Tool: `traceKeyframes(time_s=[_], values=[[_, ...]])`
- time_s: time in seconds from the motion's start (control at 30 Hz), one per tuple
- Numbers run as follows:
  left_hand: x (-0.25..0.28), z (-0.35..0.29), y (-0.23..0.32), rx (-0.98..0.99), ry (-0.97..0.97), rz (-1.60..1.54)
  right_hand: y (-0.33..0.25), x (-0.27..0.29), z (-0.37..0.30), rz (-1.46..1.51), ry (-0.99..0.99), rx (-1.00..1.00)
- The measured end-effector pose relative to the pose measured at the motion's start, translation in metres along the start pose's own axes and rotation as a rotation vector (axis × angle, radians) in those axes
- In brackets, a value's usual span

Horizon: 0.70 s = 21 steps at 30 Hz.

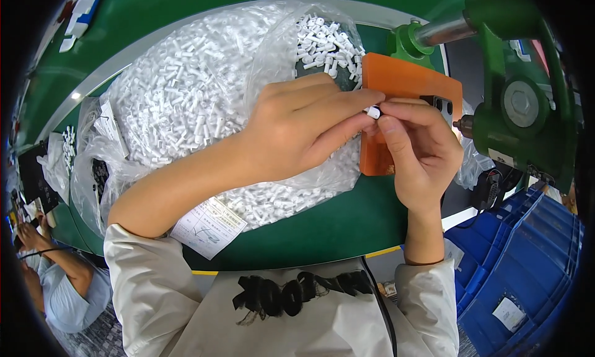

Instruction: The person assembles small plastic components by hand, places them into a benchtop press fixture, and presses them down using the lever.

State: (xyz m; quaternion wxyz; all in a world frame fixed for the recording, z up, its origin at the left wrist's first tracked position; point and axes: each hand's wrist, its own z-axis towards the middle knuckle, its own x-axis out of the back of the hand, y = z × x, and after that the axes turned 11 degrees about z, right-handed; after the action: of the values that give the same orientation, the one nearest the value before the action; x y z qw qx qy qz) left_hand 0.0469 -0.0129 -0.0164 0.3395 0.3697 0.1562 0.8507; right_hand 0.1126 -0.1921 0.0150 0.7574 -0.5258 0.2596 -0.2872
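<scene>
My left hand [297,121] reaches across the bag from the left, thumb and forefinger closed in a pinch. Between its fingertips and those of my right hand [424,146] is a small white plastic part [373,112] with a dark spot at its end. The right hand is also pinched closed, its thumb and forefinger meeting the part from the right. Fingertips cover most of the part. Both hands are in front of an orange block [403,75]. Beneath my left arm lies a large clear plastic bag [180,90] full of similar white parts.
More loose white parts [325,44] lie beyond my left hand. A green hand press [520,103] stands at the right, with blue crates [527,258] below it. A paper label [209,227] hangs at the table's front edge. Another person [71,282] sits at far left.
</scene>
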Motion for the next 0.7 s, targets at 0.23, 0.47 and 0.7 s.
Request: traceKeyframes(time_s=[0.23,0.47,0.7], values=[[-0.001,0.001,0.0,0.0,0.016,0.011,-0.001,-0.002,-0.001,0.033,0.058,-0.069],[-0.001,0.002,0.0,0.011,-0.006,-0.014,-0.005,-0.003,-0.002,-0.101,0.086,-0.021],[0.002,0.003,0.001,0.011,-0.018,-0.007,0.01,-0.01,-0.003,-0.294,0.092,0.267]])
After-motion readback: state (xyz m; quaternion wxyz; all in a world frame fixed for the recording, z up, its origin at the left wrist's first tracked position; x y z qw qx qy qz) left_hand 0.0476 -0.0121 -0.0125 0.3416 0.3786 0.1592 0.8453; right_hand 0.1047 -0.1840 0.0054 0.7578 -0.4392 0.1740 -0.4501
